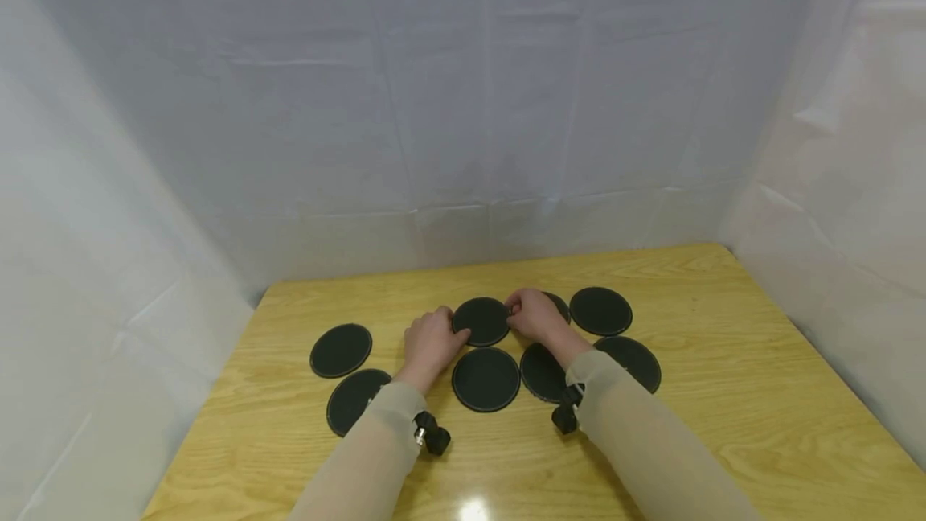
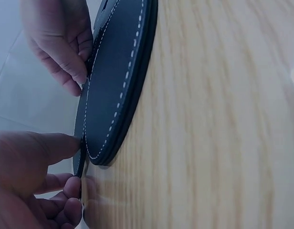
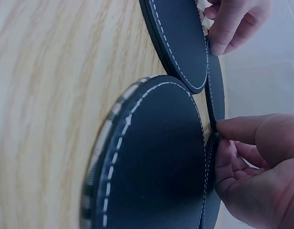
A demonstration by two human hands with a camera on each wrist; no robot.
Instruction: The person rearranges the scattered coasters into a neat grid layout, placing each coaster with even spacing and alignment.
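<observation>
Partly hidden coaster (image 1: 560,305) behind right hand (image 1: 534,313), both hands' fingers pinching centre coaster (image 1: 481,321), left hand (image 1: 431,342) opposite.

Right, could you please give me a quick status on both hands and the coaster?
Left hand and right hand both pinch the centre coaster by its edges. Coaster just off the table. Other coasters crowd close around.

Right hand (image 1: 534,313) perhaps half-hides a coaster (image 1: 560,305).
</observation>
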